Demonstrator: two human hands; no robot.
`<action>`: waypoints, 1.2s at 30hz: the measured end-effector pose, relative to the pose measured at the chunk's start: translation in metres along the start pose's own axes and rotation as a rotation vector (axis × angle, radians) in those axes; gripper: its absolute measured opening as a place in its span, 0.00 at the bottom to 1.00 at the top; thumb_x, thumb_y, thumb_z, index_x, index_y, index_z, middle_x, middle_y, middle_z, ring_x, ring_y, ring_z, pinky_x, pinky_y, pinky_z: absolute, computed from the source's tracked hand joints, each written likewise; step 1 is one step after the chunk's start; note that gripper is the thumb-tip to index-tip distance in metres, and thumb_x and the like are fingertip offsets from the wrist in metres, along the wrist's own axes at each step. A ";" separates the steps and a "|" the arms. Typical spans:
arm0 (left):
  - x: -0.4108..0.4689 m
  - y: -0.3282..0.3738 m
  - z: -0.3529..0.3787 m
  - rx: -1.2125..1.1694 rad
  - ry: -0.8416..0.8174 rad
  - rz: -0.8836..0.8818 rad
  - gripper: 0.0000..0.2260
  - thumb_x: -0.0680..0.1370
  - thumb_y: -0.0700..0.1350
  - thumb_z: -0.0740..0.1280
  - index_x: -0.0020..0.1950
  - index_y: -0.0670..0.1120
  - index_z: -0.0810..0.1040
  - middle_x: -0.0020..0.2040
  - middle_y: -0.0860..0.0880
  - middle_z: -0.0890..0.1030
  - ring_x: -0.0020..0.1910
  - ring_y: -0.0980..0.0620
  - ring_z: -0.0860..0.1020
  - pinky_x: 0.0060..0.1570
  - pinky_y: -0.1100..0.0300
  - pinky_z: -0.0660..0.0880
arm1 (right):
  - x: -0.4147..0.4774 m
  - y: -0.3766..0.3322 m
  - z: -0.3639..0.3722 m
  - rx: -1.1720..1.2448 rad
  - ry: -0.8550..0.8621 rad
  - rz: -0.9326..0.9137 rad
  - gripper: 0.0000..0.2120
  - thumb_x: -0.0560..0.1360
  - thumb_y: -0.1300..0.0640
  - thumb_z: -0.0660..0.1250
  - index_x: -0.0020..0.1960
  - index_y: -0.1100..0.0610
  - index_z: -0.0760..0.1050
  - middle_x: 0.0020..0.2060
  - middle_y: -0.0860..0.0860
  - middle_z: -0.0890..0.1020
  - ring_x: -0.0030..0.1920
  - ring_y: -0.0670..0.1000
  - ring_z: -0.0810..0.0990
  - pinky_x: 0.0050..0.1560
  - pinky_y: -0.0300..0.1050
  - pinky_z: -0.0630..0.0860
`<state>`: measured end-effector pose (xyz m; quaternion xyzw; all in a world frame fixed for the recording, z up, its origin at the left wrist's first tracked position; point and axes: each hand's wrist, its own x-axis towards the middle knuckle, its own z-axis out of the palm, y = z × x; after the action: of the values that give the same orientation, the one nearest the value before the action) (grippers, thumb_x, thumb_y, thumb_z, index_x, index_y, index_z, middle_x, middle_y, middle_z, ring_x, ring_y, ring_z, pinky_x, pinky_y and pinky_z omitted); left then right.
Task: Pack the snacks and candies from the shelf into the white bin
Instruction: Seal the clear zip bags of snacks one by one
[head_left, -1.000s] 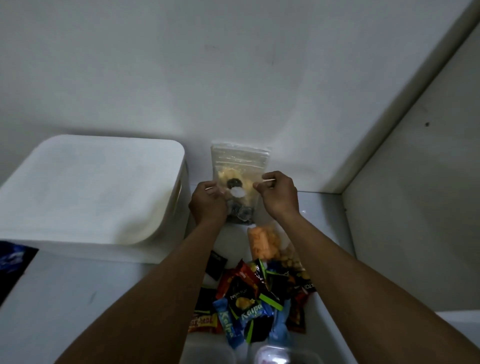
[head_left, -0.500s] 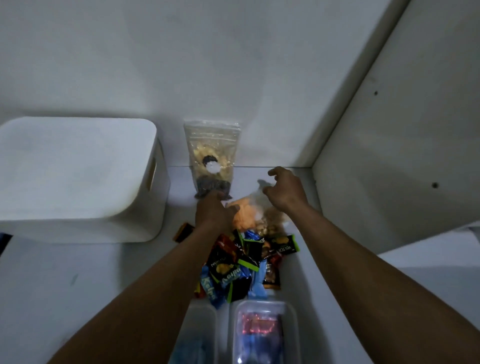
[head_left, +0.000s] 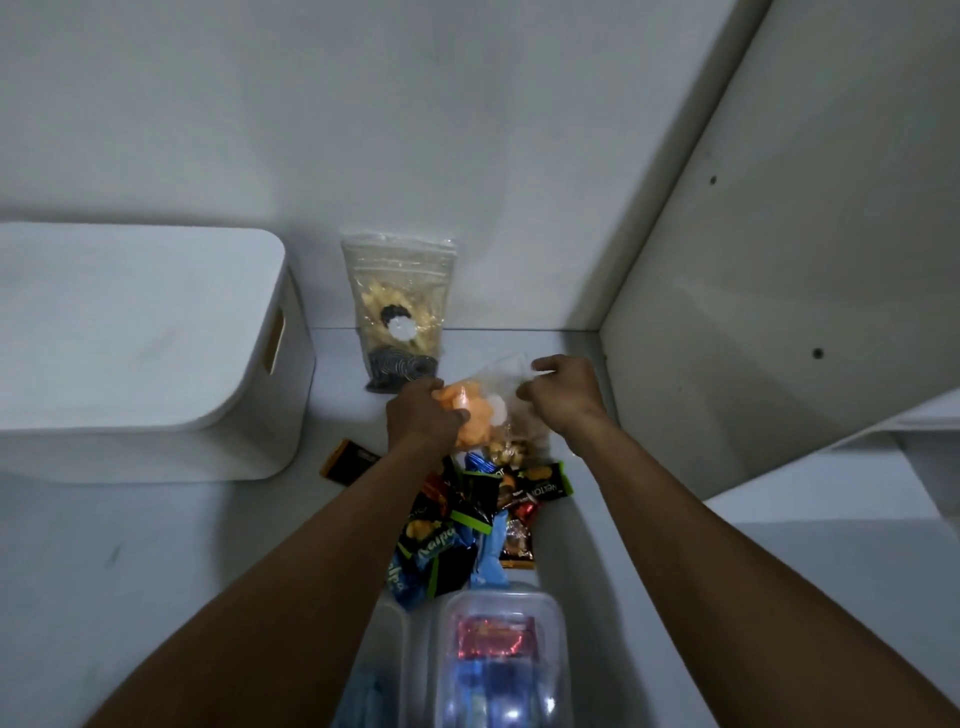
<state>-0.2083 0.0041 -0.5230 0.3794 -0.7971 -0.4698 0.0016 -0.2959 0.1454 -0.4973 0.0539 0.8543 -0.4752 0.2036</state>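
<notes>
**Both hands on the candy bag, deep in the shelf corner**

The clear candy bag (head_left: 470, 413) sits mid-shelf, just ahead of the back wall, and both hands are on it. The left hand (head_left: 421, 421) has its fingers curled round the orange-filled side. The right hand (head_left: 563, 392) pinches the loose clear film at the far edge, fingertips bunched together.

The bag's long axis appears to run away from the person. Its empty clear end points at the back wall, and its nut-filled end lies toward the snack pile (head_left: 478, 514).

Room is tight on the right, where the side panel (head_left: 753, 260) rises just beside the right wrist. Straight ahead, a zip bag (head_left: 397, 312) stands upright against the back wall, its dark base just beyond the left knuckles.

The white bin (head_left: 145, 353) stands to the left, its handle cut-out facing the hands. A strip of bare shelf (head_left: 156, 545) lies between bin and hands, and one loose dark packet (head_left: 350, 461) lies in that strip.

On the near side, the pile of wrappers touches the bag's lower end. Two clear plastic containers (head_left: 498, 660) sit between the forearms at the front edge.
</notes>
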 end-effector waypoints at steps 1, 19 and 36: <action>-0.002 0.004 -0.002 -0.022 0.003 0.005 0.27 0.71 0.42 0.77 0.69 0.45 0.76 0.64 0.43 0.80 0.61 0.44 0.79 0.63 0.54 0.75 | -0.005 -0.006 -0.004 0.055 -0.020 0.005 0.19 0.71 0.65 0.73 0.60 0.56 0.78 0.47 0.57 0.84 0.42 0.54 0.83 0.46 0.47 0.80; -0.137 0.102 -0.159 -0.303 -0.148 0.495 0.03 0.77 0.45 0.72 0.48 0.48 0.85 0.46 0.48 0.86 0.48 0.47 0.83 0.44 0.54 0.81 | -0.184 -0.159 -0.105 -0.122 -0.318 -0.394 0.11 0.71 0.68 0.74 0.52 0.59 0.81 0.41 0.53 0.87 0.40 0.46 0.82 0.39 0.41 0.75; -0.236 0.155 -0.254 -0.569 -0.138 0.687 0.03 0.78 0.37 0.70 0.47 0.40 0.83 0.44 0.41 0.85 0.45 0.44 0.85 0.45 0.51 0.84 | -0.306 -0.218 -0.137 0.013 -0.179 -0.661 0.06 0.75 0.60 0.73 0.49 0.62 0.84 0.42 0.53 0.87 0.42 0.46 0.83 0.45 0.45 0.79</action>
<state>-0.0427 -0.0004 -0.1811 0.0448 -0.7140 -0.6668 0.2088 -0.1201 0.1725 -0.1393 -0.2664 0.8012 -0.5240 0.1123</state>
